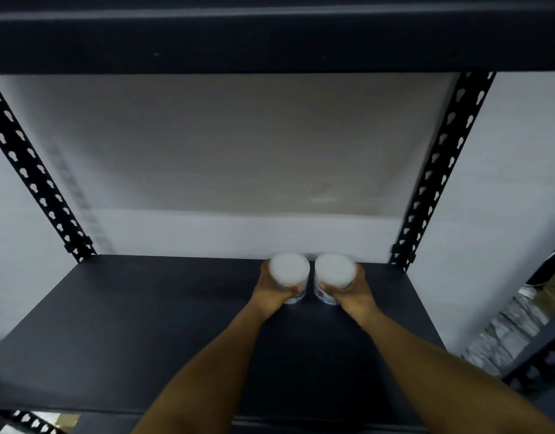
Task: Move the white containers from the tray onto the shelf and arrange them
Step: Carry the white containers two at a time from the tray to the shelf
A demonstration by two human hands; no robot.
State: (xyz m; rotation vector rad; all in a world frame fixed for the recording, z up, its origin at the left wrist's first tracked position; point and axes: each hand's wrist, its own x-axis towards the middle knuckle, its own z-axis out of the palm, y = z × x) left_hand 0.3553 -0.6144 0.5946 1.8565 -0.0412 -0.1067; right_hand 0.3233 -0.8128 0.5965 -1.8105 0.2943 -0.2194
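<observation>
Two white containers with round white lids stand side by side near the back edge of the dark shelf board (144, 324), right of its middle. My left hand (271, 288) grips the left container (289, 269) around its side. The right container (335, 268) is gripped the same way by my right hand (352, 289). A narrow gap separates the two containers. Blue and brown label print shows low on both. The tray is out of view.
A black shelf board (269, 42) spans overhead. Perforated black uprights stand at back left (35, 177) and back right (435, 170), in front of a pale wall (223, 151). Another rack with cluttered items sits at the right edge (526, 324).
</observation>
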